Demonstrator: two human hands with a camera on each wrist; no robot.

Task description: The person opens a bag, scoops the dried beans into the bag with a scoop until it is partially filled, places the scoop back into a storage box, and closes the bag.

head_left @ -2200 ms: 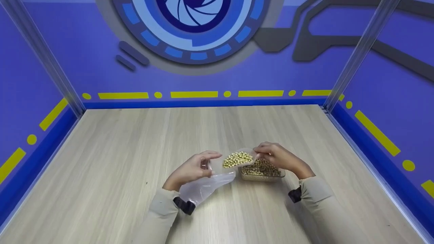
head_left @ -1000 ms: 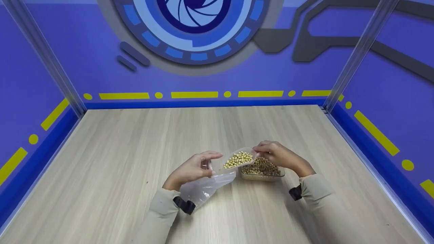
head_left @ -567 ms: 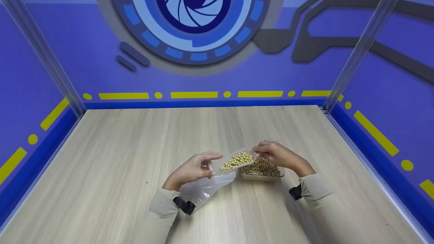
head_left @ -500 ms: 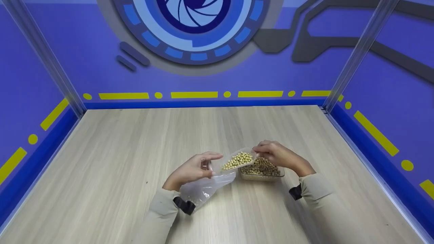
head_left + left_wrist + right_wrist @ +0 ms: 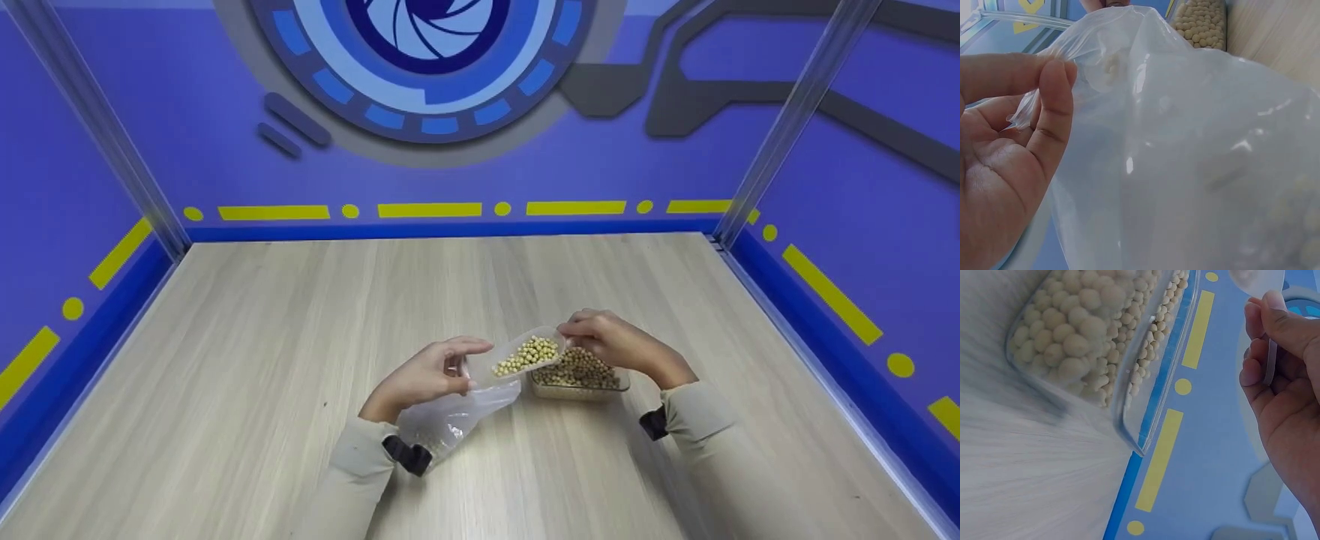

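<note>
With its thumb and fingertip, my left hand (image 5: 420, 379) pinches the rim of a clear plastic bag (image 5: 457, 411), seen large in the left wrist view. A few pale beans (image 5: 1289, 216) show blurred through its lower right part. My right hand (image 5: 619, 345) grips the handle of a translucent scoop (image 5: 543, 331). Soybeans (image 5: 529, 354) lie in the scoop, which tilts down to the left with its lip at the bag's mouth. Under the right hand stands a clear rectangular container (image 5: 577, 394) of soybeans, large in the right wrist view.
The wood-grain table (image 5: 300, 315) carries the container and the bag's lower end. Blue panels with yellow marks enclose it, the back wall (image 5: 427, 180) behind and one on each side. A black wrist strap (image 5: 407, 455) sits on the left sleeve, overlapping the bag.
Compared with the oldest frame, the scoop's handle end is raised, its lip dips towards the bag and it holds fewer beans. A few beans now show low in the bag. The left hand stays put.
</note>
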